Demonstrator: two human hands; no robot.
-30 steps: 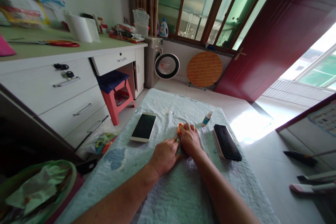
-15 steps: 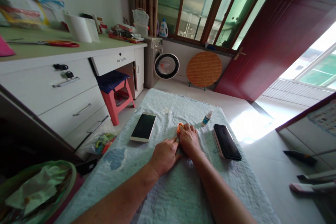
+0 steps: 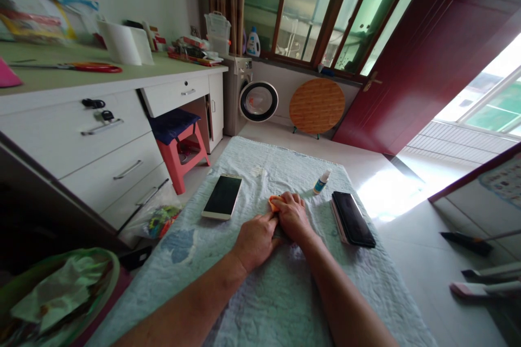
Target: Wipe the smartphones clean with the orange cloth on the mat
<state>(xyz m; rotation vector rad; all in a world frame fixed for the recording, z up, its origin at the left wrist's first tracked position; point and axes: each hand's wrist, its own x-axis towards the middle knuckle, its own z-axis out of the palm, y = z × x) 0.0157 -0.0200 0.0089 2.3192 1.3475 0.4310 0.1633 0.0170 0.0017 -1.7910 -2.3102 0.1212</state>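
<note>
My right hand (image 3: 292, 217) lies fingers-down on an orange cloth (image 3: 273, 204) and presses it onto something on the pale green quilted cover (image 3: 260, 293); what lies beneath is hidden. Touching it from the left, my left hand (image 3: 255, 241) is closed around the near end of that hidden thing. A gold-edged phone (image 3: 222, 196) lies screen-up to the left of my hands. A black phone (image 3: 352, 219) on a pinkish case lies to the right. A small white spray bottle (image 3: 321, 182) with a blue label lies just beyond my right hand.
White desk with drawers (image 3: 101, 135) along the left, a red stool (image 3: 179, 141) under it. A green basin with a bag (image 3: 57, 293) sits at the near left. A washing machine (image 3: 248, 98) and a round wooden tabletop (image 3: 316, 106) stand under the window. A dark red door (image 3: 427, 54) is open at right.
The orange cloth under my right hand has slid a little to the left. My left hand has stayed in place.
</note>
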